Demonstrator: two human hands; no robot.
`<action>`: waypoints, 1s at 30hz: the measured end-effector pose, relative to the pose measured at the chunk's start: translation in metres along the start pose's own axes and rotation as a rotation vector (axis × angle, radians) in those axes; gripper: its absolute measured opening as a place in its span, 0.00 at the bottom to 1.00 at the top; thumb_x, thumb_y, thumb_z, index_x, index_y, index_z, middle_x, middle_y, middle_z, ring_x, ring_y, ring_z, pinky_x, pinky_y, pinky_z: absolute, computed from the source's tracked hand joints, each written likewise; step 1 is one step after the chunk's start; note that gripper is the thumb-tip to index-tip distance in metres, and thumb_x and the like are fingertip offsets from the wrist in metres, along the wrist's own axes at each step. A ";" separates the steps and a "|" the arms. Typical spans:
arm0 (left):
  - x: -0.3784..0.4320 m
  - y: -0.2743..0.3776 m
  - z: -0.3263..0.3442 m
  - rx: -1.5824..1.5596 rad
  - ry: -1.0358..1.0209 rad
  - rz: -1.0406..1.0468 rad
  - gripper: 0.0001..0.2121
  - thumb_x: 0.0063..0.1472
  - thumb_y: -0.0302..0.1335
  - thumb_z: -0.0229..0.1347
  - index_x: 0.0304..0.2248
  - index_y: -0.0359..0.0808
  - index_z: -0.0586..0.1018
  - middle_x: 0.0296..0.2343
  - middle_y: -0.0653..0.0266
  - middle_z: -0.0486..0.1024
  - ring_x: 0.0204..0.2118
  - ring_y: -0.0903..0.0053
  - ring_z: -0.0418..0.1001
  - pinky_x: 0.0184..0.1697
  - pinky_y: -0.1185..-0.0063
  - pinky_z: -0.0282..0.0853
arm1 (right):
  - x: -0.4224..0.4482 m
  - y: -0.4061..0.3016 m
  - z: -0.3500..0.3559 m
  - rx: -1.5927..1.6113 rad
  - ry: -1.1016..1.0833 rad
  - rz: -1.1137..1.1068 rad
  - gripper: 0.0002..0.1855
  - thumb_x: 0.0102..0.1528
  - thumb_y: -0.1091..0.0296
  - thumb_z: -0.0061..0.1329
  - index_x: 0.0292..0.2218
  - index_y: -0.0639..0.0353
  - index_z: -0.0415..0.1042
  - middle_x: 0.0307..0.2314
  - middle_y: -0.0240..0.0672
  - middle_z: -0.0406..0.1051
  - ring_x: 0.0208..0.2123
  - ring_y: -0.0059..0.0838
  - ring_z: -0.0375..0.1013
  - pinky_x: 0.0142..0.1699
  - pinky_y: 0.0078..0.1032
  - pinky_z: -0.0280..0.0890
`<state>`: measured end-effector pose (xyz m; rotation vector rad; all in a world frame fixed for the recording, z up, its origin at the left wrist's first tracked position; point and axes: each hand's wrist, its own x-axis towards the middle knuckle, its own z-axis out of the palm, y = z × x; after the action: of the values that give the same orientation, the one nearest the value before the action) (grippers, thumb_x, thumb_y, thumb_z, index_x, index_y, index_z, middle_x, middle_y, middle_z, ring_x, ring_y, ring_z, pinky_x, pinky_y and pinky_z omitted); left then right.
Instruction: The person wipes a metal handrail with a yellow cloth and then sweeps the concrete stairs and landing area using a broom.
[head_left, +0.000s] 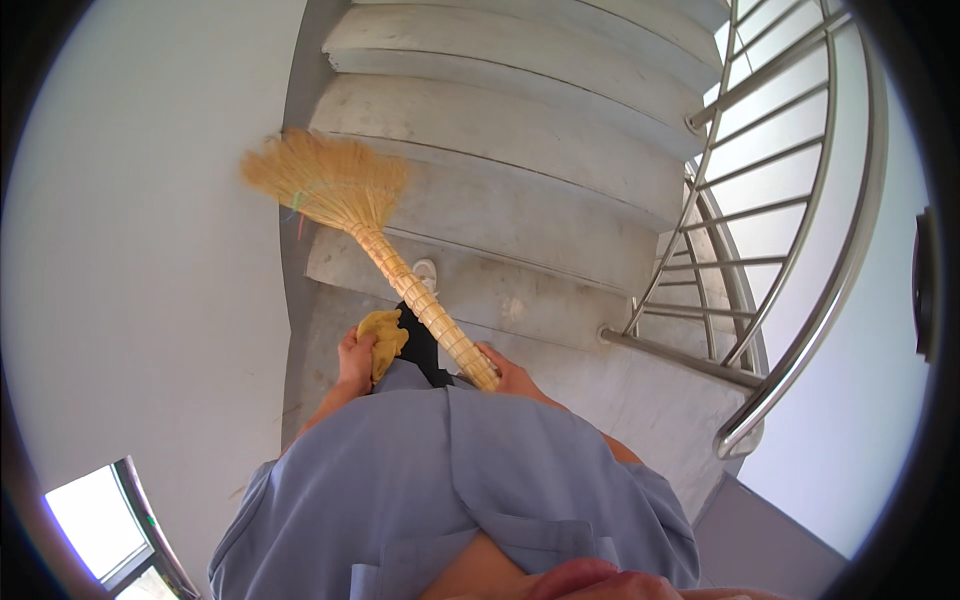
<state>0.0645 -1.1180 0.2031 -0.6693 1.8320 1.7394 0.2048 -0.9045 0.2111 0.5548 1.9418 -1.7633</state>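
My right hand (514, 375) is closed around the lower end of the bound handle of a straw broom (424, 300). The broom slants up to the left, and its fanned bristles are in front of the stair edge and the wall at the left. In my left hand (357, 358) is a crumpled yellow cloth (385, 341), held beside my body at the left of the broom handle. A light shoe (425, 274) of mine shows on a step behind the handle.
Concrete stairs (487, 180) rise ahead. A metal railing (825, 300) curves along the right side, and a pale wall (150, 262) stands close on the left. A window (101, 521) is at the lower left.
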 end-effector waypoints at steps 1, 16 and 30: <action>0.007 0.007 0.002 -0.004 -0.013 -0.011 0.08 0.47 0.21 0.44 0.30 0.29 0.68 0.23 0.62 0.69 0.23 0.80 0.67 0.26 0.84 0.63 | 0.003 -0.015 -0.008 -0.039 -0.016 0.064 0.41 0.35 0.65 0.50 0.50 0.45 0.45 0.34 0.43 0.64 0.37 0.35 0.64 0.41 0.23 0.57; 0.144 0.134 0.011 0.260 -0.053 -0.027 0.09 0.46 0.23 0.44 0.29 0.29 0.69 0.23 0.63 0.69 0.23 0.81 0.66 0.27 0.84 0.62 | 0.034 -0.169 -0.121 0.502 0.789 0.253 0.29 0.38 0.81 0.40 0.44 0.57 0.49 0.15 0.34 0.60 0.13 0.23 0.62 0.15 0.20 0.60; 0.178 0.218 0.131 0.300 -0.371 -0.021 0.10 0.46 0.22 0.45 0.31 0.27 0.67 0.24 0.61 0.68 0.26 0.78 0.65 0.28 0.82 0.62 | 0.088 -0.266 -0.113 0.018 0.109 0.359 0.42 0.41 0.61 0.46 0.52 0.41 0.35 0.30 0.50 0.65 0.32 0.45 0.65 0.38 0.28 0.58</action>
<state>-0.2089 -0.9755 0.2398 -0.2261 1.7592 1.4195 -0.0278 -0.8190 0.3846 0.9577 1.7628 -1.5509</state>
